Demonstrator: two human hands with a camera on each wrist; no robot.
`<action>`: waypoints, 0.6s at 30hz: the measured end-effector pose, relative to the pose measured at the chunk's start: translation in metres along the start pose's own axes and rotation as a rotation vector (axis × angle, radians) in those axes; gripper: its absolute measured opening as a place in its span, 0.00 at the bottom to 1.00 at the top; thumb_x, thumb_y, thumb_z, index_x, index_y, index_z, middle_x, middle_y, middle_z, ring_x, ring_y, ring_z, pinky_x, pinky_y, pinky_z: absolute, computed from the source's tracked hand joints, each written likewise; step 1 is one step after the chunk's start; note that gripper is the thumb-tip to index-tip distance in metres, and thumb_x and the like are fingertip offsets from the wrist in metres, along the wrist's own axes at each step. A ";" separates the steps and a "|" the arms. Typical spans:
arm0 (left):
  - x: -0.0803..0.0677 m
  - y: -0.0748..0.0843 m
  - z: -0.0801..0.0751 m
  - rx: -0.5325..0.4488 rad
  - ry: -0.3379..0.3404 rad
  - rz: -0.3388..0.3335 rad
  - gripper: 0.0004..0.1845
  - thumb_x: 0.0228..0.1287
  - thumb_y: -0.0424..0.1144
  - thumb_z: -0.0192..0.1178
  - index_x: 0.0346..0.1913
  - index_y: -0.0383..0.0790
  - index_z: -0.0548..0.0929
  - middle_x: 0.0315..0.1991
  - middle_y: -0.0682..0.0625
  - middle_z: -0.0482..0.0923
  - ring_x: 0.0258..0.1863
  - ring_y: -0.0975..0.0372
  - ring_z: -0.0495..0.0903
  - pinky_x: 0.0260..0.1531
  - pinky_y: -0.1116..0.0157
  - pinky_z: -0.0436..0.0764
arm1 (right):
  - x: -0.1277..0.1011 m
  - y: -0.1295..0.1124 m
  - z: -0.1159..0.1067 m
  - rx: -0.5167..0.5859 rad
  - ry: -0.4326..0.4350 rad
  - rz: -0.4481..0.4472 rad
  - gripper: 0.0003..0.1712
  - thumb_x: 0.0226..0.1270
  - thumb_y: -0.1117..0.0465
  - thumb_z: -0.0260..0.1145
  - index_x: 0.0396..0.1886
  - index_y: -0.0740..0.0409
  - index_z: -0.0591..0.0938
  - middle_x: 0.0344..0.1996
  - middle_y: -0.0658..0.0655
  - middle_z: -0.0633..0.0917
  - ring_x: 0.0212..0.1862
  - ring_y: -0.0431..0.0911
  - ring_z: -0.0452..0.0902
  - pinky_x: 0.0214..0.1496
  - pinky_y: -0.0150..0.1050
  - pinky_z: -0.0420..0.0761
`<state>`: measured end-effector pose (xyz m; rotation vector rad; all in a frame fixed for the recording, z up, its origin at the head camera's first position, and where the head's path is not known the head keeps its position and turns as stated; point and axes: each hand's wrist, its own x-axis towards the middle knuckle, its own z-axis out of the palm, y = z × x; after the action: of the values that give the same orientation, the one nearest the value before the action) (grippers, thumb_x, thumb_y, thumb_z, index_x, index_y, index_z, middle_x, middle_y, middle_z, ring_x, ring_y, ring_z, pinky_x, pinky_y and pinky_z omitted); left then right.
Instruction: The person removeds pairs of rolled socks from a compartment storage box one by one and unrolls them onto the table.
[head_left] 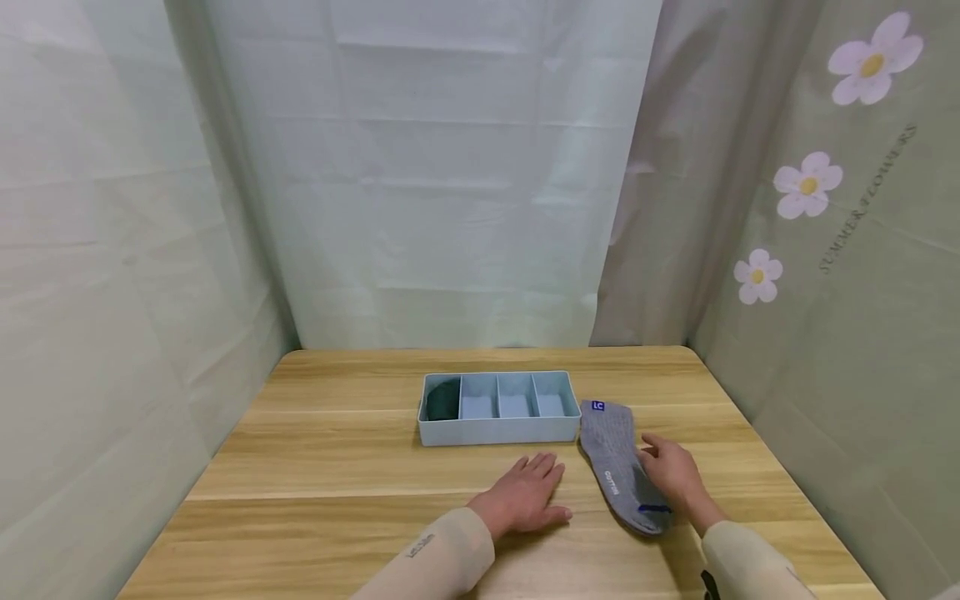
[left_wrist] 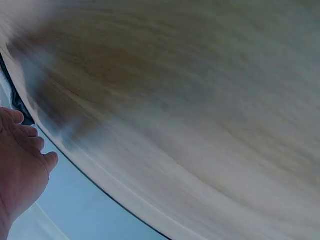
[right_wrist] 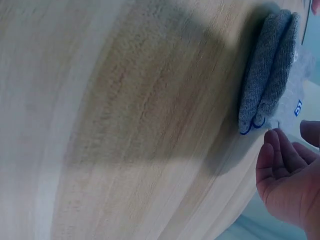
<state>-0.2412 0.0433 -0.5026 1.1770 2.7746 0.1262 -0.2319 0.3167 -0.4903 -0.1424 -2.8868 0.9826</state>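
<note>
A pair of grey socks (head_left: 611, 454), laid flat one on the other, rests on the table to the right of a light blue divided box (head_left: 498, 431). White "COTTON" lettering and a blue tag mark them. My right hand (head_left: 672, 473) is at their right edge, fingers loosely bent; in the right wrist view the hand (right_wrist: 287, 175) shows a gap between thumb and fingers, beside the socks (right_wrist: 270, 65). My left hand (head_left: 522, 496) is spread palm down in front of the box, holding nothing. Dark green folded fabric (head_left: 442, 401) fills the box's leftmost compartment.
The wooden table (head_left: 322, 467) carries the box near its back half. Pale curtains (head_left: 465, 208) hang behind and at both sides, the right one printed with flowers (head_left: 808, 185).
</note>
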 end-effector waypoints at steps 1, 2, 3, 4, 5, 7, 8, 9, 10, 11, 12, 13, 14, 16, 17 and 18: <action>0.001 0.001 0.000 -0.002 0.005 0.001 0.40 0.71 0.65 0.49 0.76 0.41 0.62 0.76 0.45 0.56 0.76 0.56 0.53 0.72 0.56 0.55 | 0.000 0.000 0.000 0.008 -0.005 0.002 0.25 0.71 0.66 0.57 0.62 0.79 0.72 0.46 0.73 0.84 0.51 0.65 0.80 0.52 0.57 0.78; 0.002 0.001 0.001 -0.003 0.009 0.002 0.40 0.71 0.65 0.49 0.76 0.41 0.62 0.76 0.45 0.56 0.76 0.56 0.53 0.72 0.56 0.55 | 0.000 0.000 0.001 0.013 -0.009 0.004 0.25 0.70 0.66 0.58 0.61 0.79 0.73 0.45 0.73 0.84 0.50 0.65 0.80 0.51 0.57 0.79; 0.003 0.002 0.001 -0.005 0.012 0.002 0.40 0.71 0.65 0.49 0.76 0.41 0.62 0.76 0.45 0.57 0.76 0.56 0.53 0.72 0.56 0.55 | 0.001 0.000 0.001 0.014 -0.012 0.001 0.24 0.70 0.67 0.58 0.60 0.80 0.73 0.44 0.73 0.85 0.49 0.64 0.81 0.50 0.56 0.79; 0.005 0.003 0.002 -0.006 0.014 0.004 0.40 0.71 0.64 0.49 0.76 0.40 0.62 0.76 0.45 0.56 0.76 0.56 0.53 0.72 0.56 0.55 | 0.001 0.001 0.002 0.014 -0.012 -0.002 0.24 0.69 0.67 0.58 0.59 0.80 0.74 0.44 0.73 0.85 0.48 0.64 0.81 0.50 0.56 0.80; 0.007 0.003 0.003 -0.009 0.016 0.005 0.40 0.71 0.64 0.49 0.75 0.40 0.62 0.76 0.45 0.57 0.76 0.56 0.53 0.72 0.56 0.55 | 0.001 0.001 0.002 0.011 -0.010 -0.008 0.23 0.69 0.67 0.58 0.58 0.80 0.74 0.43 0.72 0.85 0.47 0.63 0.82 0.49 0.55 0.80; 0.010 0.005 0.005 -0.007 0.021 0.008 0.40 0.72 0.64 0.49 0.75 0.40 0.62 0.76 0.45 0.57 0.76 0.56 0.53 0.72 0.55 0.56 | 0.002 0.002 0.004 0.003 -0.005 -0.017 0.22 0.68 0.68 0.59 0.57 0.80 0.75 0.42 0.72 0.85 0.46 0.63 0.82 0.48 0.55 0.80; 0.012 0.005 0.006 -0.004 0.024 0.008 0.40 0.72 0.64 0.48 0.75 0.40 0.63 0.76 0.45 0.57 0.76 0.56 0.54 0.72 0.55 0.56 | 0.002 0.002 0.004 -0.003 -0.001 -0.022 0.22 0.68 0.68 0.59 0.57 0.80 0.76 0.41 0.72 0.86 0.46 0.62 0.82 0.48 0.55 0.80; 0.014 0.006 0.007 -0.002 0.028 0.008 0.40 0.71 0.64 0.49 0.75 0.40 0.63 0.76 0.45 0.57 0.76 0.56 0.54 0.72 0.55 0.56 | 0.002 0.002 0.005 -0.009 0.005 -0.023 0.22 0.68 0.68 0.60 0.57 0.80 0.76 0.41 0.71 0.86 0.46 0.62 0.83 0.48 0.55 0.80; 0.015 0.007 0.008 0.000 0.033 0.008 0.40 0.71 0.64 0.49 0.75 0.40 0.63 0.76 0.44 0.57 0.76 0.56 0.54 0.72 0.55 0.57 | 0.002 0.002 0.006 -0.017 0.011 -0.022 0.22 0.68 0.68 0.60 0.57 0.79 0.76 0.41 0.71 0.86 0.46 0.62 0.82 0.48 0.55 0.80; 0.017 0.008 0.008 0.005 0.036 0.005 0.40 0.71 0.64 0.49 0.75 0.40 0.63 0.76 0.45 0.58 0.75 0.56 0.54 0.72 0.55 0.57 | 0.002 0.001 0.006 -0.024 0.016 -0.019 0.22 0.67 0.67 0.60 0.57 0.79 0.76 0.41 0.71 0.86 0.46 0.63 0.82 0.49 0.56 0.79; 0.018 0.008 0.009 0.010 0.039 0.004 0.40 0.71 0.65 0.49 0.75 0.41 0.63 0.76 0.45 0.58 0.75 0.56 0.54 0.72 0.55 0.57 | 0.002 0.000 0.006 -0.031 0.020 -0.017 0.22 0.68 0.67 0.60 0.57 0.79 0.77 0.41 0.71 0.86 0.47 0.63 0.82 0.49 0.56 0.79; 0.019 0.009 0.009 0.012 0.041 0.004 0.40 0.71 0.65 0.49 0.75 0.41 0.64 0.76 0.45 0.58 0.75 0.57 0.54 0.72 0.55 0.57 | 0.002 0.000 0.006 -0.031 0.020 -0.010 0.22 0.68 0.67 0.60 0.57 0.78 0.77 0.42 0.71 0.86 0.47 0.63 0.82 0.49 0.56 0.79; 0.020 0.010 0.009 0.014 0.044 0.002 0.40 0.71 0.65 0.50 0.75 0.41 0.64 0.75 0.45 0.58 0.75 0.57 0.54 0.72 0.56 0.57 | 0.002 -0.002 0.006 -0.028 0.019 -0.002 0.23 0.68 0.66 0.60 0.58 0.78 0.76 0.43 0.71 0.85 0.48 0.64 0.82 0.49 0.56 0.79; 0.022 0.012 0.010 0.014 0.047 0.004 0.40 0.71 0.64 0.50 0.75 0.41 0.64 0.75 0.45 0.59 0.75 0.57 0.54 0.71 0.56 0.58 | 0.002 -0.004 0.005 -0.012 0.009 0.021 0.23 0.69 0.66 0.60 0.59 0.78 0.76 0.45 0.72 0.84 0.49 0.64 0.81 0.49 0.56 0.80; 0.022 0.013 0.010 0.013 0.045 0.004 0.40 0.71 0.64 0.50 0.75 0.41 0.64 0.75 0.46 0.59 0.76 0.57 0.54 0.71 0.56 0.57 | 0.002 -0.005 0.004 0.010 -0.001 0.036 0.23 0.69 0.66 0.59 0.59 0.78 0.75 0.46 0.73 0.84 0.50 0.65 0.80 0.50 0.56 0.80; 0.023 0.015 0.010 0.010 0.043 0.005 0.40 0.71 0.64 0.50 0.75 0.41 0.64 0.75 0.46 0.58 0.76 0.57 0.54 0.71 0.56 0.58 | 0.002 -0.005 0.003 0.034 -0.015 0.051 0.24 0.69 0.66 0.58 0.60 0.79 0.75 0.48 0.74 0.83 0.51 0.65 0.80 0.50 0.56 0.80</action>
<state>-0.2455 0.0704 -0.5122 1.1970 2.8126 0.1404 -0.2347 0.3111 -0.4889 -0.2083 -2.8923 1.0451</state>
